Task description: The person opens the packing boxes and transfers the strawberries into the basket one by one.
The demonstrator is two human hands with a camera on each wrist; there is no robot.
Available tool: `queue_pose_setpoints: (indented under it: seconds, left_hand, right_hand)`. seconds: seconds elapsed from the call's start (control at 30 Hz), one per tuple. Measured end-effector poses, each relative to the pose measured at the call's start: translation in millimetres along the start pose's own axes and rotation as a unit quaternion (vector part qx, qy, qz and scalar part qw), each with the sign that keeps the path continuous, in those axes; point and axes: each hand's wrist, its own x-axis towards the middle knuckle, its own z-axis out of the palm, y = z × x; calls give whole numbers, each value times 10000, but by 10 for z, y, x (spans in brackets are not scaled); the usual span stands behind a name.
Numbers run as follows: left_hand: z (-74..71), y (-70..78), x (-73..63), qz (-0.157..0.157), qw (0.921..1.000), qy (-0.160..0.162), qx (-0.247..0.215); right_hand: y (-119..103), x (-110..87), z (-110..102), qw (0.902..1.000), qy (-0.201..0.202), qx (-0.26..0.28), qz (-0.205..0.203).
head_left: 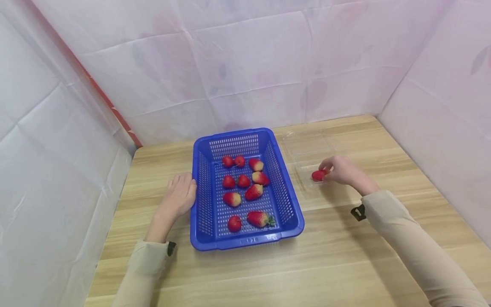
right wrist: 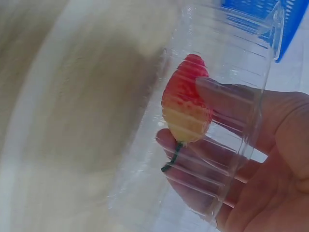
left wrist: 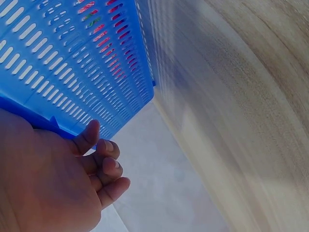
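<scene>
In the head view a blue plastic basket (head_left: 245,244) sits on the table with several red-and-yellow strawberries (head_left: 254,192) in it. My left hand (head_left: 179,194) rests against the basket's left rim. Its fingers are loosely bent and grip nothing in the left wrist view. To the right of the basket lies a clear plastic box (head_left: 307,149). My right hand (head_left: 339,170) reaches into its near part and pinches a strawberry (right wrist: 186,104) between thumb and fingers. Through the clear wall in the right wrist view, the strawberry shows a red tip, a yellowish base and a green stem.
Round red fruits with thin stems, like cherries (head_left: 234,223), lie among the strawberries in the basket. The wooden table (head_left: 245,281) is bordered by pale patterned sheets (head_left: 245,64) at the back and sides.
</scene>
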Motion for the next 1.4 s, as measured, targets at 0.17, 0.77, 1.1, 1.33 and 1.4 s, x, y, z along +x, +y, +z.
queue_pose_setpoints:
  seconds: [0.17, 0.77, 1.1, 1.33, 1.4]
  left_hand:
    - [-1, -4, -6, 27, 10000, -9, 10]
    - [11, -7, -4, 37, 10000, -6, -5]
    - [13, -17, -6, -1, 10000, -73, -46]
    - [6, -12, -1, -48, 9999, -109, -58]
    - [9, -9, -2, -39, 9999, -106, -75]
  right_hand:
    - [-124, 33, -92, 9994, 205, 260, -122]
    - [-464, 188, -421, 9966, 773, 242, 125]
    - [-1152, 244, -534, 9953, 818, 516, 8]
    - [-1584, 302, -287, 9977, 282, 461, -417]
    - [-1663, 321, -195, 9973, 94, 423, -595]
